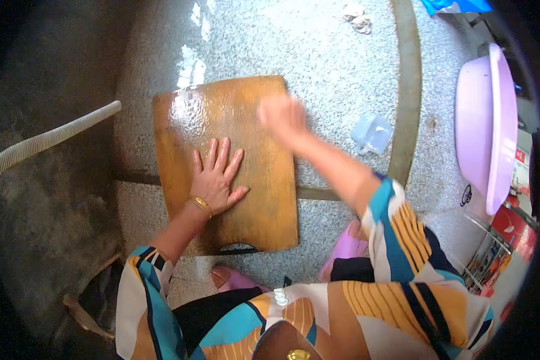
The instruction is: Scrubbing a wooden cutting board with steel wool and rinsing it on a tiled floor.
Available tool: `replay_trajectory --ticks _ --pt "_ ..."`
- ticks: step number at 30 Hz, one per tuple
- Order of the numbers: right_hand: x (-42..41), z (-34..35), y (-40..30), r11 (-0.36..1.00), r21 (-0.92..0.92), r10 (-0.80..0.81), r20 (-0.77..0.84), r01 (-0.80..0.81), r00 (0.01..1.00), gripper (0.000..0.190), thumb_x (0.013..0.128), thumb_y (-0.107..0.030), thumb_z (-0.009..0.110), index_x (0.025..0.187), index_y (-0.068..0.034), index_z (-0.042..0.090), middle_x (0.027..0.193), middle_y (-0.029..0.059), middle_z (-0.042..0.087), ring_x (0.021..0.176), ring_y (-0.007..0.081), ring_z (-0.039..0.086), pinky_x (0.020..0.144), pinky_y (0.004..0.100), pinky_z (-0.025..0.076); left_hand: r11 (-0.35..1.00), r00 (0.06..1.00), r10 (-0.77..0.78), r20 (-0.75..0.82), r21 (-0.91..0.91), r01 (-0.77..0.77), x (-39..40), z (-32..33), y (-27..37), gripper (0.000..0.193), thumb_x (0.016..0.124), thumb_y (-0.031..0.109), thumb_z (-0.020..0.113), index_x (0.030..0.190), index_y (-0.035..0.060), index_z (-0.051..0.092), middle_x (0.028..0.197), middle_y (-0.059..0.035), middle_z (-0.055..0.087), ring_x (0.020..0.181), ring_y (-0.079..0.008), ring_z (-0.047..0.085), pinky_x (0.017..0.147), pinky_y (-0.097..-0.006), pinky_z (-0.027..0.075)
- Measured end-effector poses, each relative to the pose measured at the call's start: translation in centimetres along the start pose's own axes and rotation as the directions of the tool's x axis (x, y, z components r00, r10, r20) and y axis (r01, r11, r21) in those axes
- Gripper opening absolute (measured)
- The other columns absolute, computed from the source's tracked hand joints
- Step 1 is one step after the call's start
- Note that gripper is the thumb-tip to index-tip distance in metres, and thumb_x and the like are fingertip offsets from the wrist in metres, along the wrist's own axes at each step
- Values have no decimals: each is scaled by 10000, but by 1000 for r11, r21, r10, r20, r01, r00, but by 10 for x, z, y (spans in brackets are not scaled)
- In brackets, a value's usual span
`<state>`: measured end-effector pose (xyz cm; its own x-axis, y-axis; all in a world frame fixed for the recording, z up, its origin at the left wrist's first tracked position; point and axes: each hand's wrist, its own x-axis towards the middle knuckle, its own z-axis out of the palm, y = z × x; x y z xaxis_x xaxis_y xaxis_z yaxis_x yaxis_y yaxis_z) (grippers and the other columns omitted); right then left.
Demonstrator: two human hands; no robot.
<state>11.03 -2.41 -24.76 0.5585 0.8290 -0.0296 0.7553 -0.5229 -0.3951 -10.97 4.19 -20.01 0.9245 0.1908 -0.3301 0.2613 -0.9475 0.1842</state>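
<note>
A wet wooden board (261,198) lies before me, with a curved dark cut-out at its near edge. My left hand (215,177) rests on it palm down, fingers spread, with nothing held. A gold bracelet circles that wrist. My right hand (284,116) is over the board's far right part, fingers curled and blurred by motion. Whether something is inside the curled fingers is hidden. Water shines on the far left of the board's surface.
A ribbed white hose (54,135) juts from the left. On the speckled floor (342,72), right of the board, sits a clear plastic container (373,133). A crumpled whitish thing (357,19) lies farther off. A lilac basin (477,126) stands on its side at right.
</note>
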Motion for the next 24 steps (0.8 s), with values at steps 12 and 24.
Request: replay_trajectory --ticks 12,24 --pt "-3 6 0 958 -3 -287 -73 288 955 147 721 -199 560 606 -109 558 601 82 561 560 260 547 555 398 441 997 1000 1 13 -81 0 6 -4 -8 770 751 575 495 1377 170 303 1458 -159 170 1334 -365 162 995 -623 159" --pt "5 -1 -9 882 92 -463 -7 461 887 139 676 -134 610 567 -88 537 581 114 552 563 283 566 549 409 451 982 999 24 -25 -186 -29 4 -5 -11 792 721 519 557 1379 167 290 1450 -157 195 1333 -356 177 1009 -583 186"
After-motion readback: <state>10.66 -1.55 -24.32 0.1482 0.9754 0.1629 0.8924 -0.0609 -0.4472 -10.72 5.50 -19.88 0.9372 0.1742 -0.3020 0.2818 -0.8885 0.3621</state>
